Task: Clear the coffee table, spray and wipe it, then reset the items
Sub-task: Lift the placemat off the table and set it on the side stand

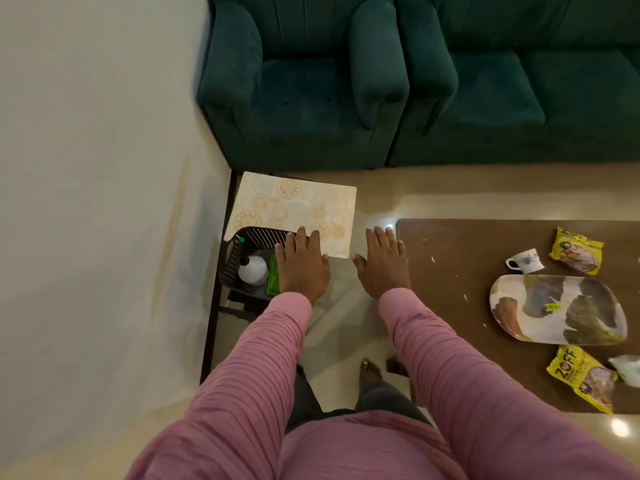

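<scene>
The brown coffee table (450,306) lies at the right, flecked with white crumbs. On it are a white cup (524,260) on its side, a patterned oval tray (557,308), two yellow snack packets (577,250) (585,377) and a crumpled white wad (628,368) at the right edge. My left hand (302,263) hovers flat, fingers apart, over a black basket (235,258) holding a white bottle (253,270) and something green (273,278). My right hand (381,261) is spread open over the floor just left of the table's corner. Both hold nothing.
A cream patterned board (294,209) lies across the basket's far side by the wall. A green armchair (301,84) and green sofa (519,84) stand beyond. The white wall (97,168) closes the left. My feet stand on the glossy floor (346,341) between basket and table.
</scene>
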`<state>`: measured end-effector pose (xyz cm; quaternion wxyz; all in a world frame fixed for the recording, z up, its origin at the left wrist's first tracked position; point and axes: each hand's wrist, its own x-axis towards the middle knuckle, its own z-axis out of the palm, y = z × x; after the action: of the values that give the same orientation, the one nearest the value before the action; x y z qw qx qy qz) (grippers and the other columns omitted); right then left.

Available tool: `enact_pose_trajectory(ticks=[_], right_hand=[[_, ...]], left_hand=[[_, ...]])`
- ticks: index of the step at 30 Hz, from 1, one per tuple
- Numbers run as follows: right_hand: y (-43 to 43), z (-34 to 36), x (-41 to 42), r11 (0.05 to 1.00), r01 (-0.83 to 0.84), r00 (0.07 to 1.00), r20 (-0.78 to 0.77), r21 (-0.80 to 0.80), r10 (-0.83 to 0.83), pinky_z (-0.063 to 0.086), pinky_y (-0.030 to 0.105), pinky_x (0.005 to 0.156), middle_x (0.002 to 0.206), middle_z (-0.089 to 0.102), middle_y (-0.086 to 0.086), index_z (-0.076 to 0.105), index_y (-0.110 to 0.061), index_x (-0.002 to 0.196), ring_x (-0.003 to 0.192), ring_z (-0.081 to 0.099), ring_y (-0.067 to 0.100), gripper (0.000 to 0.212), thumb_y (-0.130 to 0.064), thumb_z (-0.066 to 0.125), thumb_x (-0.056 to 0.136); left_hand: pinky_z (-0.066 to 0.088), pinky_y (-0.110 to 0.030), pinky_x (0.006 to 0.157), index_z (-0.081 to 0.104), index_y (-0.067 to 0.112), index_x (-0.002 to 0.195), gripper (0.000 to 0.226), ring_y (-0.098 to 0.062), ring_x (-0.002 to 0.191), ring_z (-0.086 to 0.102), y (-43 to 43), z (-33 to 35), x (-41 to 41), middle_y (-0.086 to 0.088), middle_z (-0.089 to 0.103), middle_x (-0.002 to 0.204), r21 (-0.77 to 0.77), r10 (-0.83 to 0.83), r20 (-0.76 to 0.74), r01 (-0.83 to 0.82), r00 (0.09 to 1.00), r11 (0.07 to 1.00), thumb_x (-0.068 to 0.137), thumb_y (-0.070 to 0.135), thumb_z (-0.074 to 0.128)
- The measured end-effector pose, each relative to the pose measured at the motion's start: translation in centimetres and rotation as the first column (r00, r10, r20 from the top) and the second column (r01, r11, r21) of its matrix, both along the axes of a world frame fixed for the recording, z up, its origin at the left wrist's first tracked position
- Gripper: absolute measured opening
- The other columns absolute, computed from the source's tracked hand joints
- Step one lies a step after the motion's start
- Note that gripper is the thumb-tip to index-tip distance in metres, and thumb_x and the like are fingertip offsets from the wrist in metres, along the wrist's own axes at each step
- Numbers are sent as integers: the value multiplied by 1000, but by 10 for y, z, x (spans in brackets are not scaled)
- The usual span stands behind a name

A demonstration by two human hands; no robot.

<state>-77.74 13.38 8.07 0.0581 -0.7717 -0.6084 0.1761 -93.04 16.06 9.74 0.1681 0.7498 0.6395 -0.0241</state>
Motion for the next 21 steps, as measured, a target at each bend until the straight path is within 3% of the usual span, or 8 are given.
enact_pose_trajectory(ticks=[13,21], right_hand=[[-117,13,113,999,-46,999,6,17,46,7,47,120,159,15,8,18,-12,149,148,3,27,63,-43,37,98],[-209,9,177,997,-72,997,31,5,72,4,45,119,159,16,7,19,-11,149,148,3,26,62,-38,38,97]], left_hand=[[12,-55,119,21,20,151,57,-34,148,13,-136,24,101,-10,18,160,46,-14,-47,16,999,999,100,36,40],[11,-55,119,20,19,151,59,-34,148,11,-222,10,168,-11,17,161,44,8,-2,-8,1000,999,99,37,40]])
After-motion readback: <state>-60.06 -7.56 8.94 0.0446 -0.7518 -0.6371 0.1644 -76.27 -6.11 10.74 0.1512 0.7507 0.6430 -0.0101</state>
